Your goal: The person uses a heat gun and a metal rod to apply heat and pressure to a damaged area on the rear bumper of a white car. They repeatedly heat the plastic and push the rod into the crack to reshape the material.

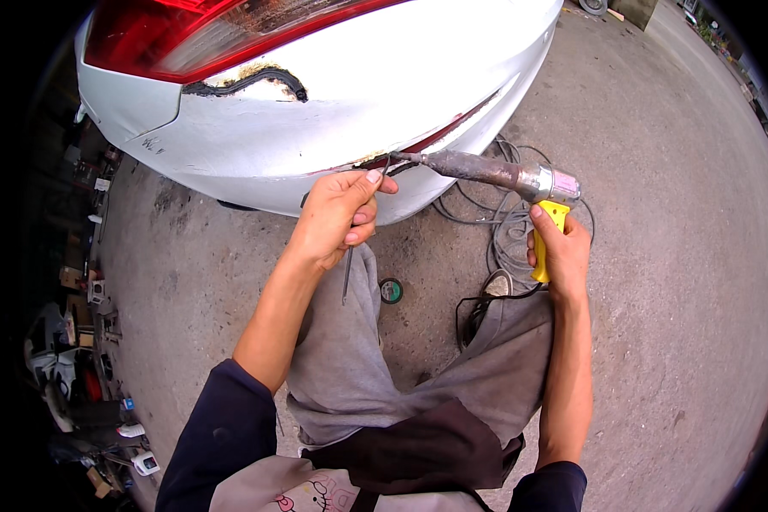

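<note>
My right hand [565, 256] is wrapped round the yellow handle of a hot-air welding gun [474, 168], whose sooty metal barrel points left. Its narrow nozzle ends at a damaged spot on the white car bumper [264, 154], beside a dark red strip [448, 135]. My left hand [337, 215] pinches a thin dark rod [346, 277]. The rod's upper end curves up to the nozzle tip, and its other end hangs below the hand. Whether it touches the bumper, I cannot tell. A rough black seam [260, 80] runs below the red tail light [196, 34].
A grey cable [508, 229] lies coiled on the concrete ground [657, 256] under the gun. Between my legs is a small round green-and-black disc [391, 291]. Assorted parts and boxes [81, 333] line the far left. My shoe [497, 283] stands beside the cable.
</note>
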Demonstrator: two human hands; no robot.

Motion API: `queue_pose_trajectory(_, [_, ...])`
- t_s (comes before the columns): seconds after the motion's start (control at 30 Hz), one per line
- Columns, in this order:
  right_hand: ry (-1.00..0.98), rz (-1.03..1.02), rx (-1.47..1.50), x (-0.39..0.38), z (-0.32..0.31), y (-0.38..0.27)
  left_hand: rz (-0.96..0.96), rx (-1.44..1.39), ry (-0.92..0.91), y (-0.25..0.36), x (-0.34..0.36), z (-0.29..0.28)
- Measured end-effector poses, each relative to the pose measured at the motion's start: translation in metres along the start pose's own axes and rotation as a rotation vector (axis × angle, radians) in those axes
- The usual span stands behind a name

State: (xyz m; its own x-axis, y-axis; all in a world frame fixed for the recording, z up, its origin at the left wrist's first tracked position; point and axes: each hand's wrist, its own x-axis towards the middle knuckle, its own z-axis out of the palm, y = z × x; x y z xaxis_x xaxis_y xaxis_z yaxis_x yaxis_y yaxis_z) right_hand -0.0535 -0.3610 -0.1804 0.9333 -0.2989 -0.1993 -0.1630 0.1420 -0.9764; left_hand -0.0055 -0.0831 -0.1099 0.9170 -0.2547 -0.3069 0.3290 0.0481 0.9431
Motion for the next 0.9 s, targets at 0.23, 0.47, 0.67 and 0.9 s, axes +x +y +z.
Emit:
queue_pose_trajectory(0.23, [0.005,0.008,0.001,-0.0002,0.0006,-0.0004,0.003,-0.004,0.013,0.0,0.0,0.0008])
queue_pose_trajectory(0.47, [0.005,0.003,-0.001,-0.0002,-0.0004,0.0003,0.012,-0.005,0.018,-0.0012,0.0006,0.0011])
queue_pose_trajectory(0.67, [0.006,0.001,-0.002,-0.001,0.0003,-0.0018,0.022,-0.006,0.016,-0.0011,0.0002,0.002])
queue_pose_trajectory(0.9, [0.006,0.007,-0.006,-0.0008,0.0006,-0.0024,0.007,-0.007,-0.023,-0.0006,-0.0013,0.0035])
